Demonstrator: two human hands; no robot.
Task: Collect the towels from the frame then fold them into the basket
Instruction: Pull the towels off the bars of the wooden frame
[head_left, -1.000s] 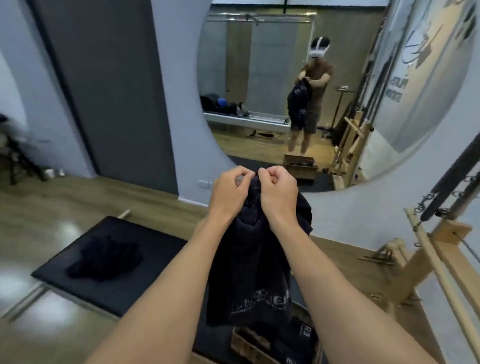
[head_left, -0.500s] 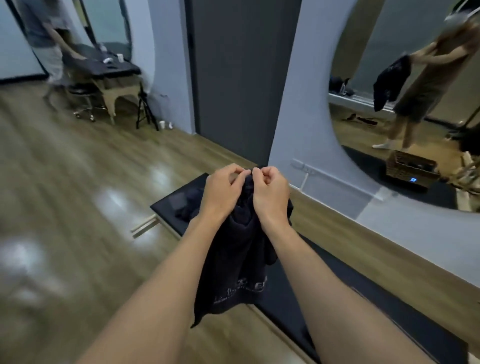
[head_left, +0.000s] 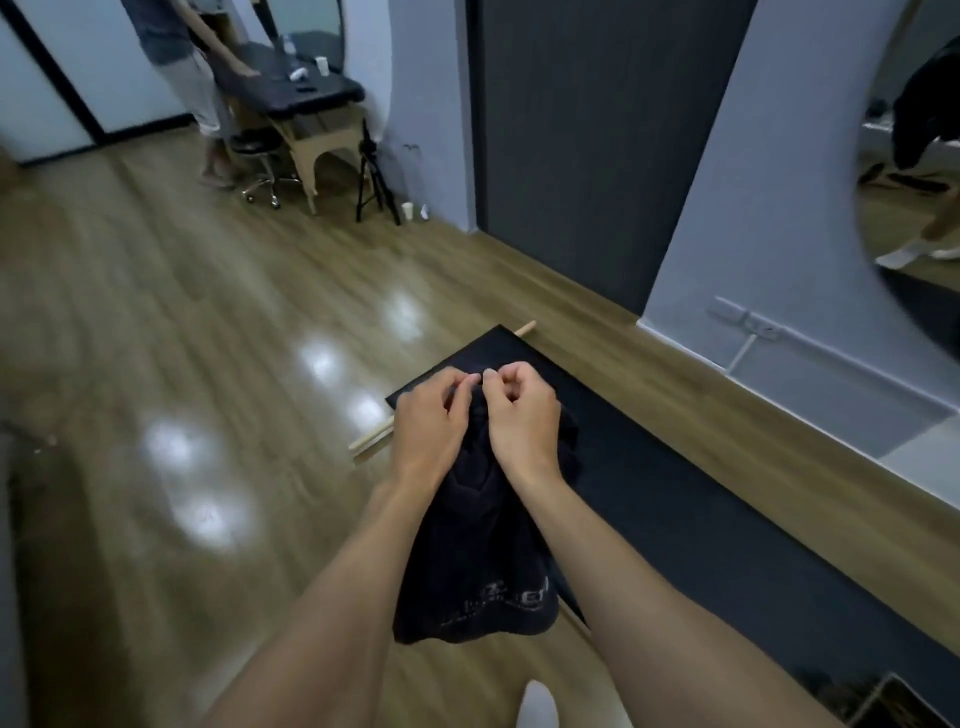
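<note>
Wood floor (head_left: 208, 338) w/ black mat (head_left: 701, 519). Left hand (head_left: 434, 421) & right hand (head_left: 522, 410) both pinch dark towel's (head_left: 478, 566) top edge, hanging mid-air. Collected, fold barely begun; basket not in view.

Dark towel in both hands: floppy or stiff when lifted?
Likely floppy: the dark towel hangs limp and bunched below the left hand and right hand pinching its top. Probably light: fingertip pinches alone carry it.
</note>
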